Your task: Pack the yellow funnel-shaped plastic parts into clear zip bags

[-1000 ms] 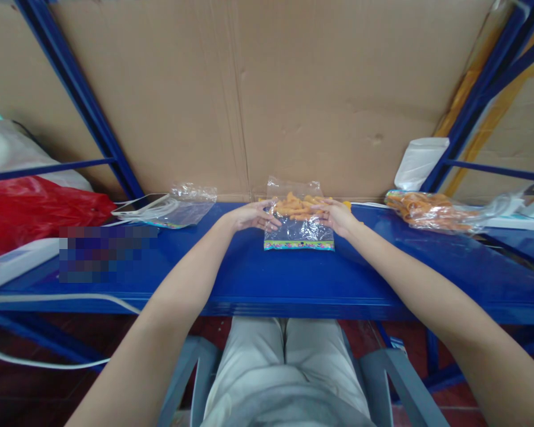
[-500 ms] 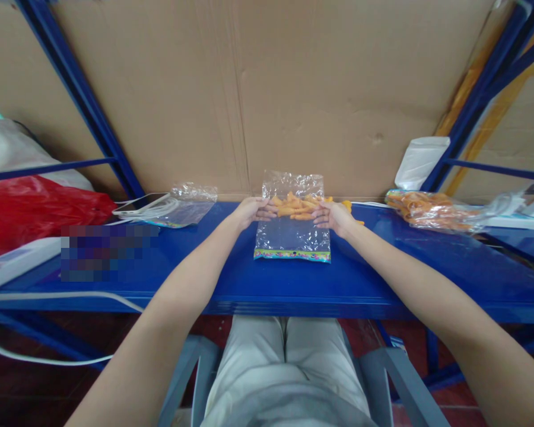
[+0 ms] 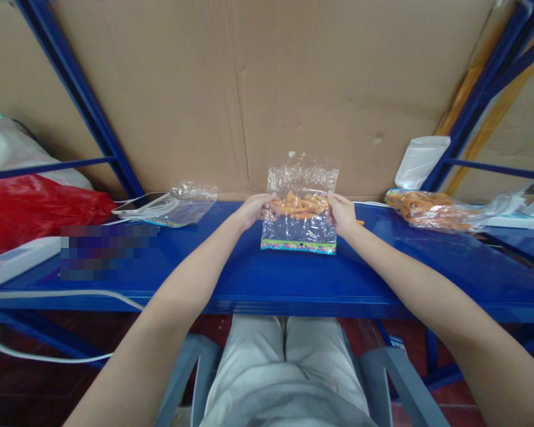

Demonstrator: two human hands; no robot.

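A clear plastic bag (image 3: 299, 228) with a patterned strip along its lower edge is held just above the blue shelf (image 3: 258, 279). Small orange pieces (image 3: 297, 205) are bunched across its middle. My left hand (image 3: 254, 209) is closed on the bag's left edge. My right hand (image 3: 340, 212) is closed on its right edge. The bag's crinkled upper end stands up against the cardboard wall (image 3: 258, 89).
At left lie a phone (image 3: 139, 203), a white cable, an empty clear bag (image 3: 187, 204) and a red plastic bag (image 3: 31, 210). A larger bag of orange pieces (image 3: 431, 210) and a white pouch (image 3: 419, 161) sit at right. Blue rack posts frame both sides.
The bag was lifted from lying flat and stretched taut between both hands. My hands moved out to its two side edges, and the orange pieces gathered into a band across the middle.
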